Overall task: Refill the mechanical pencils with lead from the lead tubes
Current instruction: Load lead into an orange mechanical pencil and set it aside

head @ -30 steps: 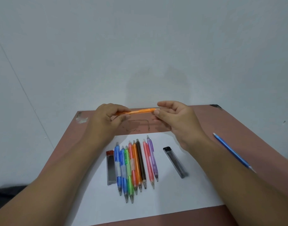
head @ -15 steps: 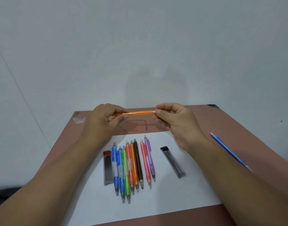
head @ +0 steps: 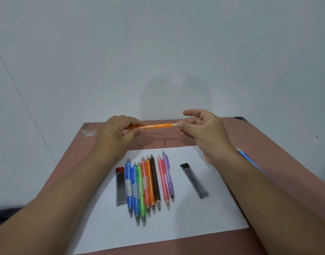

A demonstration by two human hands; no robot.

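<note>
An orange mechanical pencil (head: 156, 125) is held level above the far part of the table. My left hand (head: 119, 133) grips its tip end. My right hand (head: 202, 129) pinches the white cap at its other end between thumb and forefinger. Below, several coloured mechanical pencils (head: 150, 183) lie side by side on a white sheet (head: 194, 223), tips toward me. A red-capped lead tube (head: 120, 186) lies left of that row. A black-capped lead tube (head: 194, 180) lies to the right.
A blue pencil (head: 250, 161) lies on the bare brown table (head: 279, 162) at the right, partly behind my right forearm. A plain wall stands just beyond the table's far edge. Pencil scribbles mark the tabletop under the hands.
My right hand has shifted slightly right along the orange pencil and its other fingers have spread. The left hand keeps its grip.
</note>
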